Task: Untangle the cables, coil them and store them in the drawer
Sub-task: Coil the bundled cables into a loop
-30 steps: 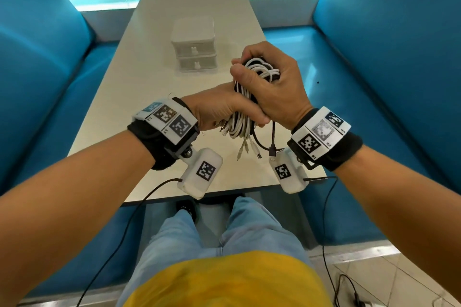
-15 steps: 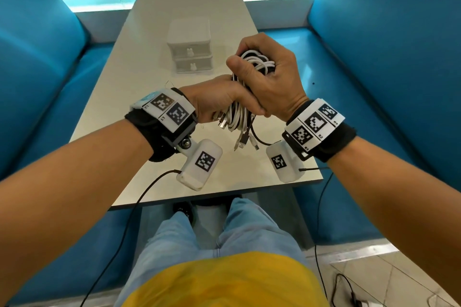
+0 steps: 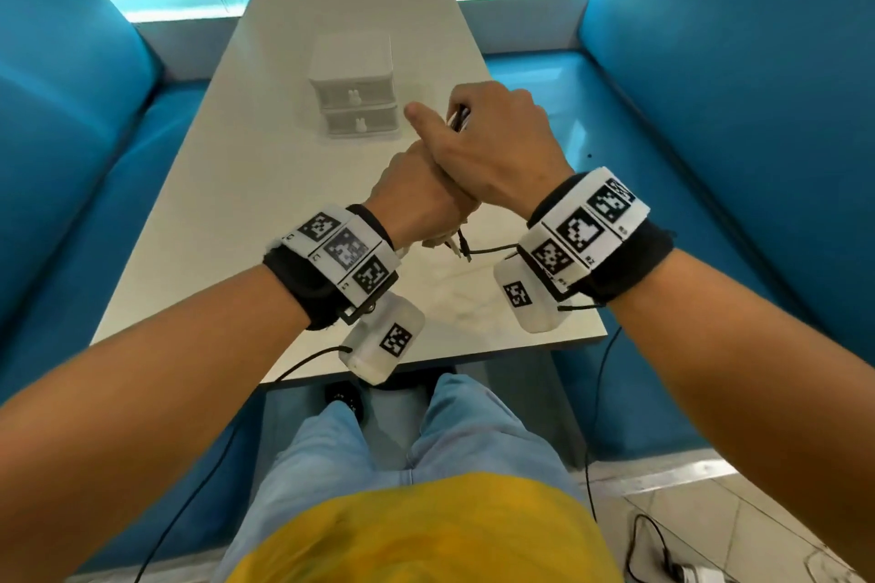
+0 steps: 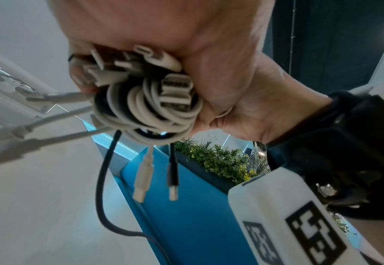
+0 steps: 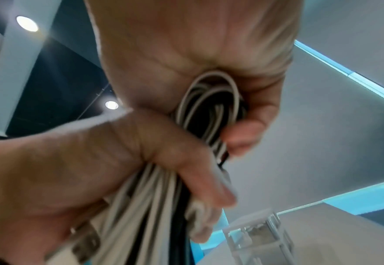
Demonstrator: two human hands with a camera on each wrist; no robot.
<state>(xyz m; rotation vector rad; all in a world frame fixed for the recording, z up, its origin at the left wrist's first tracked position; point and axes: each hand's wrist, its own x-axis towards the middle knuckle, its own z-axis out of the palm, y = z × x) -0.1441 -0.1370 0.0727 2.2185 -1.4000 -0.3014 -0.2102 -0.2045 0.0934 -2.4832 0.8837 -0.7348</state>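
Both hands met above the tabletop (image 3: 227, 223), just nearer than the drawer unit (image 3: 352, 85). The left hand (image 3: 421, 194) and right hand (image 3: 497, 142) each clenched the cable bundle (image 4: 145, 100), plug ends dangling below.

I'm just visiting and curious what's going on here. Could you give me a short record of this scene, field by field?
Setting: white table between blue benches
Doer: a person, bare hands, cameras strapped on both wrists
Held item: bundle of white and black cables, plug ends dangling
Left hand: grips the lower part of the bundle
Right hand: grips the looped top, thumb sticking out
Drawer unit: small, white, two drawers, both closed, farther up the table
Stage: cables bundled, not yet stored
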